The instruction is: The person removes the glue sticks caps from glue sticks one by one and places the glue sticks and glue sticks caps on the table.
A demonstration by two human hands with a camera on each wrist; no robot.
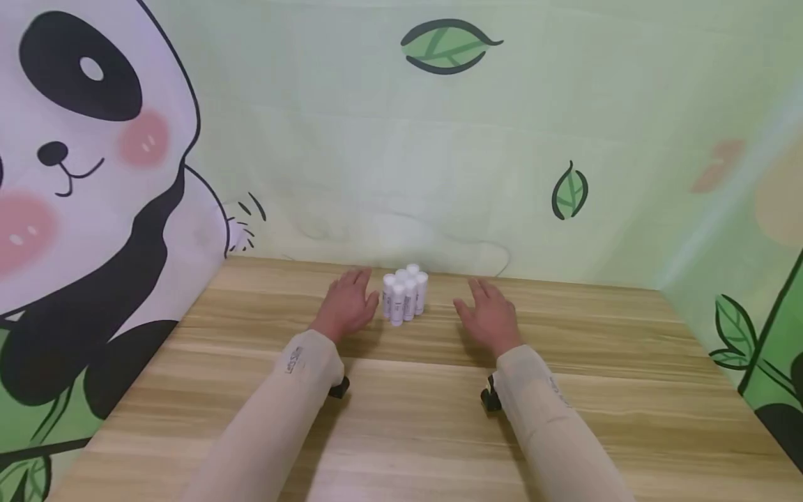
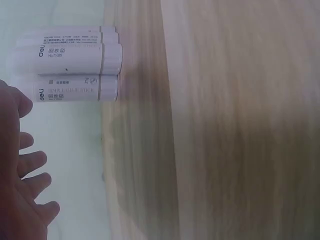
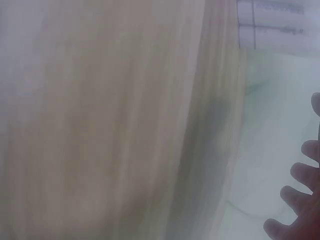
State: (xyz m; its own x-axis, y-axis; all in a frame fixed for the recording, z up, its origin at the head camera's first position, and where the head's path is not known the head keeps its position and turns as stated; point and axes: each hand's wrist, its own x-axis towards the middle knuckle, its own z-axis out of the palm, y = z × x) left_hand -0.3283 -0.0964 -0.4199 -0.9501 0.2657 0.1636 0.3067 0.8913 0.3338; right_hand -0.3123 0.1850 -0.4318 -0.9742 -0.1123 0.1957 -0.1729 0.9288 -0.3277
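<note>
Several white glue sticks [image 1: 398, 304] stand upright in a tight cluster near the table's far edge. Just left of the cluster is my left hand [image 1: 348, 305], its fingers apart and reaching forward, holding nothing. In the left wrist view the printed labels on the glue sticks [image 2: 70, 59] show, with the thumb tip overlapping the nearest one. My right hand [image 1: 488, 315] hovers to the right of the cluster with a wider gap, fingers spread and nothing in it. The right wrist view catches only part of the glue sticks [image 3: 275, 25] at its top corner.
A wood-grain table [image 1: 401, 432] spans the view. Behind it hangs a pale green backdrop [image 1: 301, 139] with leaves and a large panda at the left. Each wrist carries a small black device, and both forearms wear beige sleeves [image 1: 263, 425].
</note>
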